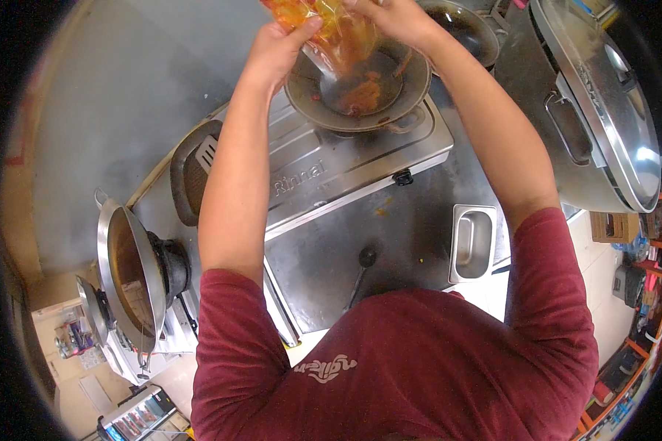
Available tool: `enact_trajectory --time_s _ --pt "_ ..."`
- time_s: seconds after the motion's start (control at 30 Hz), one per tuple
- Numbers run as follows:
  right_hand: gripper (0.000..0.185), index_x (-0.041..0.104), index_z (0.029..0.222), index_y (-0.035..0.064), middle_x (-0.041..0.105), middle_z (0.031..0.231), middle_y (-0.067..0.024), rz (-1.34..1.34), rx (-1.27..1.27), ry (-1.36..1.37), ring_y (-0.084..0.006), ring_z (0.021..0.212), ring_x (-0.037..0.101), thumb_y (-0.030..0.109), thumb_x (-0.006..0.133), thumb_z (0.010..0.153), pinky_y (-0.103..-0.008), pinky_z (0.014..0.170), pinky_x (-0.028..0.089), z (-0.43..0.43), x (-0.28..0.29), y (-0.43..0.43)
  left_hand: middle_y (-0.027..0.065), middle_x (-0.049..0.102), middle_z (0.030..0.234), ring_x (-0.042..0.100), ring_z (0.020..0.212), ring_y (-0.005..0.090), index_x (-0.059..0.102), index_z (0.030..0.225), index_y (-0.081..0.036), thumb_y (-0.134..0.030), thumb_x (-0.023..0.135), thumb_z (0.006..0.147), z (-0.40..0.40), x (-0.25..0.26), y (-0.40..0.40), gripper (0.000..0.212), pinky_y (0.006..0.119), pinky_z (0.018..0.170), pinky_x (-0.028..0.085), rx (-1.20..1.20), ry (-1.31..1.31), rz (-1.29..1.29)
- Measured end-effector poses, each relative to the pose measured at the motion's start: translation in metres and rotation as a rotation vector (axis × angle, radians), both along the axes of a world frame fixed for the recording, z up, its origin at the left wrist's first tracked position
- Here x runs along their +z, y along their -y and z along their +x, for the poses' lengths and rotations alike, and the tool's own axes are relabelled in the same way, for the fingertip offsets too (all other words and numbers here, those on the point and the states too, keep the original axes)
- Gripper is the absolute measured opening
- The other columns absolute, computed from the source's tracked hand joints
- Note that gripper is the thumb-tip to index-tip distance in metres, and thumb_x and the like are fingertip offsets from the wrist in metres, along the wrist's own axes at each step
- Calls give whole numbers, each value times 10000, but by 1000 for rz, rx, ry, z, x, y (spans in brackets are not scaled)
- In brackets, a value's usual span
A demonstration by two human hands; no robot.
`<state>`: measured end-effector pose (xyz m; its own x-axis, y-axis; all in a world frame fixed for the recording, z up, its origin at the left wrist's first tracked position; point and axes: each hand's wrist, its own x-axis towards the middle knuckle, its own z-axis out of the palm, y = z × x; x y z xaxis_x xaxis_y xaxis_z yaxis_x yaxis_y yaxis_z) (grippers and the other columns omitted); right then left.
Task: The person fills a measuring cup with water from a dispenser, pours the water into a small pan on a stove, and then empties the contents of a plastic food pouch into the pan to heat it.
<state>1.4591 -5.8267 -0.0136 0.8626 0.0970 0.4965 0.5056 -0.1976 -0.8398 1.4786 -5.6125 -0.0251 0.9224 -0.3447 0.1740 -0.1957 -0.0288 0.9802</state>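
My left hand (pixel 287 47) grips the left side of a clear plastic bag (pixel 345 41) of orange-red food, with the thumb on top. The other side of the bag is in my right hand (pixel 391 19), partly cut off by the picture's top edge. The bag slants over a wok (pixel 331 118) on a Rinnai gas stove (pixel 358 146). Reddish-brown sauce or paste (pixel 364 93) lies in the wok, below the bag's lower end; whether the two touch, I cannot tell.
At the left are a grill pan (pixel 182 182) with a slotted spatula (pixel 206 154) and a large wok (pixel 107 248). A black ladle (pixel 367 257) and a steel container (pixel 473 242) lie nearer. Right stands a big lidded pot (pixel 529 110); another wok (pixel 469 33) sits behind.
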Motion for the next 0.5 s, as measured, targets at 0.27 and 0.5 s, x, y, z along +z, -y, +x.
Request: enact_trajectory --time_s 0.27,0.5 --pt "374 482 1202 -22 603 1078 -216 -333 -366 97 -324 1014 590 179 624 920 -380 900 461 -2 2 7 67 671 1106 614 1031 181 589 1201 -4 -188 681 889 2 1 7 374 324 941 450 -24 41 -119" --pt "288 509 1102 -1 616 892 -132 28 -323 -226 -222 848 604 187 635 923 -327 756 487 7 -28 15 44 692 1039 635 915 158 644 1129 -17 -94 690 876 -16 17 35 269 307 838 501 77 62 98"
